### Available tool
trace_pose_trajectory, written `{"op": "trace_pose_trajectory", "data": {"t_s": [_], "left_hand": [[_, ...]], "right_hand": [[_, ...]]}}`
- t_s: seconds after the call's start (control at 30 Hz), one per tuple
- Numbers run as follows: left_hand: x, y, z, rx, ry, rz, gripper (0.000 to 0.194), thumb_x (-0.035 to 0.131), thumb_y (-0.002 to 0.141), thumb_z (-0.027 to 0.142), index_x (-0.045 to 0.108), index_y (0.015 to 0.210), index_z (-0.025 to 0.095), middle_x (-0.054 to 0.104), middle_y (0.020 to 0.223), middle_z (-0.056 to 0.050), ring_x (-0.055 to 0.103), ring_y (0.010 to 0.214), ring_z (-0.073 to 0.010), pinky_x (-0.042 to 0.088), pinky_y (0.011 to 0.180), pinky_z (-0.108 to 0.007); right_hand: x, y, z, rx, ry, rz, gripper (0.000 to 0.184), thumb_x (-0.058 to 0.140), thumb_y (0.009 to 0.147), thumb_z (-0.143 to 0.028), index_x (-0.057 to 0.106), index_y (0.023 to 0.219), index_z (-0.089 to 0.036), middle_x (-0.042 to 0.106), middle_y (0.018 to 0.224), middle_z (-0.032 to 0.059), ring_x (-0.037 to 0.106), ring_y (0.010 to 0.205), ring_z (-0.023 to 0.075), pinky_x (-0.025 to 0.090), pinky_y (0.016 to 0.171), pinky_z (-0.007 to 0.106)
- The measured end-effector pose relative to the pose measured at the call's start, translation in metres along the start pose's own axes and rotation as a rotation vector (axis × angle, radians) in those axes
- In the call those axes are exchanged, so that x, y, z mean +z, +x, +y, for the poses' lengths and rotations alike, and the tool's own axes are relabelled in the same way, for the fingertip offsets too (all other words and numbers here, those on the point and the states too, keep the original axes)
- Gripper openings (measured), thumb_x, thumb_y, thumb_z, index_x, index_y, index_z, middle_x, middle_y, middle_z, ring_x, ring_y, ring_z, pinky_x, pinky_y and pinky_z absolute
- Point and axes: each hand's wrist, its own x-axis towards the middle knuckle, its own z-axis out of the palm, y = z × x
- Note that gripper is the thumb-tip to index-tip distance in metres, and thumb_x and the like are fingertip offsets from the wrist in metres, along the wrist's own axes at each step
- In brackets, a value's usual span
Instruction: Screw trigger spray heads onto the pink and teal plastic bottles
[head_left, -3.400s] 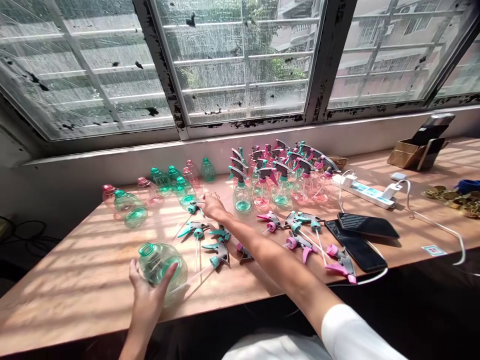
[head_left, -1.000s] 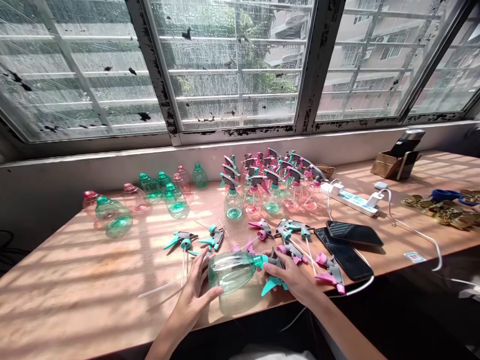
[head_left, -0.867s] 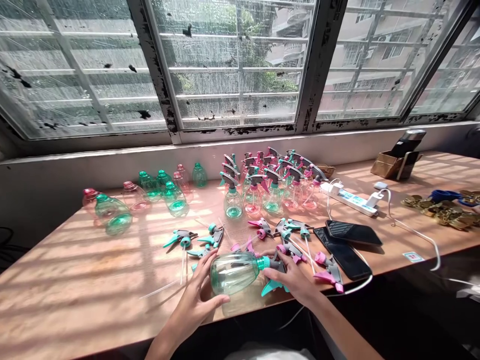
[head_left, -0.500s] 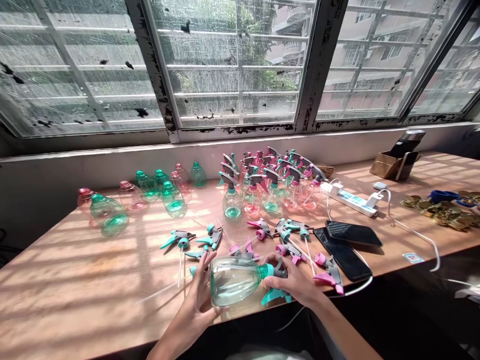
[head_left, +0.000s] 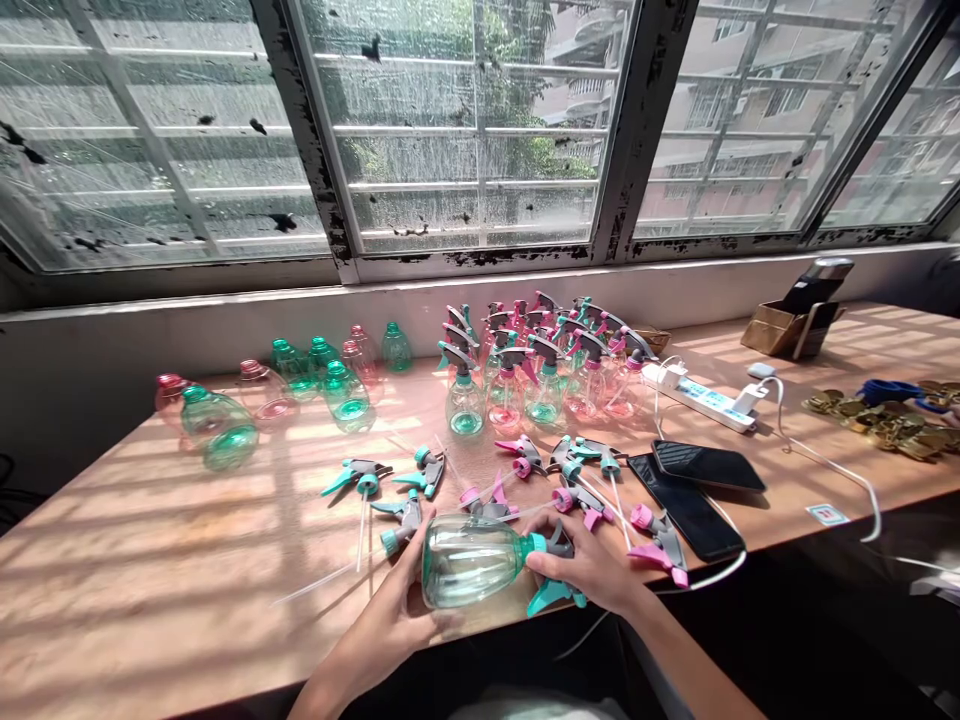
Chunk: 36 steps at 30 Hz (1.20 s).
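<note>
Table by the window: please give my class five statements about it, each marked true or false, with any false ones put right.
1. The left hand holds a green bottle on its side. True.
2. The right hand grips that bottle's base. False: its fingers are at the spray head, by the neck.
3. The two phones lie apart. False: one rests partly on the other.
4. The power strip has white plugs in it. True.
5. The gold-coloured pieces are left of the phones. False: they are to the right.

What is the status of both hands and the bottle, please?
Left hand cupping green bottle, tilted sideways. Right hand at its teal collar. Loose spray heads lying close by.
</note>
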Motion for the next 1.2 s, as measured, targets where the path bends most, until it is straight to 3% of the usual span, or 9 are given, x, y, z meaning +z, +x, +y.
{"op": "trace_pose_trajectory", "data": {"t_s": [0.17, 0.33, 0.43, 0.53, 0.7, 0.93, 1.1, 1.2], "left_hand": [[-0.0047, -0.0009, 0.0033, -0.023, 0.016, -0.042, 0.108, 0.086, 0.084, 0.028, 0.026, 0.173, 0.039, 0.016, 0.186, -0.001, 0.01, 0.173, -0.0325, 0.015, 0.139, -0.053], [-0.0058, -0.0015, 0.002, -0.01, -0.005, -0.091, 0.112, 0.08, 0.09, 0.03, 0.008, 0.176, 0.036, 0.001, 0.187, 0.0, -0.004, 0.173, -0.0321, 0.022, 0.138, -0.05], [-0.0061, -0.0016, 0.0001, -0.034, -0.012, -0.115, 0.117, 0.078, 0.09, 0.027, -0.002, 0.176, 0.035, 0.001, 0.188, -0.002, 0.006, 0.173, -0.0342, 0.023, 0.138, -0.051], [-0.0068, -0.0018, 0.0, -0.075, -0.019, -0.122, 0.123, 0.082, 0.086, 0.027, -0.001, 0.176, 0.033, -0.002, 0.188, -0.002, 0.009, 0.173, -0.0362, 0.019, 0.138, -0.052], [-0.0078, -0.0012, 0.0029, -0.084, -0.029, -0.137, 0.117, 0.079, 0.091, 0.036, 0.0, 0.176, 0.033, -0.002, 0.187, -0.003, 0.01, 0.173, -0.0336, 0.019, 0.138, -0.049], [-0.0077, 0.0003, 0.003, -0.009, -0.006, -0.118, 0.113, 0.077, 0.094, 0.034, -0.001, 0.176, 0.035, -0.013, 0.185, 0.004, -0.016, 0.171, -0.0297, 0.015, 0.14, -0.046], [-0.008, -0.0008, -0.0037, -0.097, -0.056, -0.135, 0.119, 0.08, 0.09, 0.042, -0.002, 0.176, 0.033, -0.006, 0.187, -0.003, 0.009, 0.172, -0.0383, 0.028, 0.135, -0.055], [-0.0083, -0.0014, -0.0028, -0.107, -0.073, -0.14, 0.118, 0.081, 0.09, 0.044, 0.001, 0.176, 0.036, 0.006, 0.187, -0.003, 0.016, 0.171, -0.037, 0.026, 0.136, -0.055]], "right_hand": [[-0.0009, 0.0002, 0.0014, 0.01, -0.02, -0.009, 0.042, 0.089, 0.085, -0.052, 0.07, 0.105, -0.021, 0.06, 0.084, -0.0018, 0.056, 0.075, 0.0166, 0.042, 0.069, 0.03], [0.0003, -0.0001, -0.0035, 0.01, -0.037, -0.001, 0.044, 0.09, 0.083, -0.054, 0.07, 0.102, -0.02, 0.056, 0.081, -0.003, 0.049, 0.072, 0.0147, 0.039, 0.067, 0.028], [0.0013, 0.0003, -0.0046, 0.008, -0.032, -0.008, 0.046, 0.091, 0.081, -0.055, 0.069, 0.1, -0.02, 0.055, 0.083, -0.0027, 0.049, 0.073, 0.0145, 0.039, 0.067, 0.028], [0.0017, 0.0008, -0.0038, 0.006, -0.016, -0.018, 0.048, 0.09, 0.08, -0.058, 0.068, 0.1, -0.02, 0.055, 0.086, -0.0017, 0.05, 0.074, 0.0147, 0.041, 0.068, 0.028], [0.0012, 0.0008, -0.0036, 0.003, -0.011, -0.018, 0.049, 0.091, 0.08, -0.058, 0.067, 0.101, -0.02, 0.055, 0.086, -0.0017, 0.051, 0.074, 0.0147, 0.041, 0.068, 0.029], [0.0054, 0.0004, -0.0069, 0.016, -0.01, -0.022, 0.048, 0.089, 0.083, -0.057, 0.067, 0.104, -0.019, 0.055, 0.083, -0.0031, 0.049, 0.073, 0.014, 0.041, 0.068, 0.028], [0.0054, 0.001, -0.0065, -0.002, -0.004, -0.031, 0.048, 0.09, 0.081, -0.056, 0.066, 0.1, -0.019, 0.055, 0.085, -0.0026, 0.051, 0.074, 0.014, 0.042, 0.068, 0.028], [0.0047, 0.0011, -0.0053, -0.014, -0.003, -0.03, 0.045, 0.089, 0.083, -0.055, 0.066, 0.1, -0.02, 0.057, 0.086, -0.0022, 0.053, 0.075, 0.0148, 0.044, 0.07, 0.028]]}}
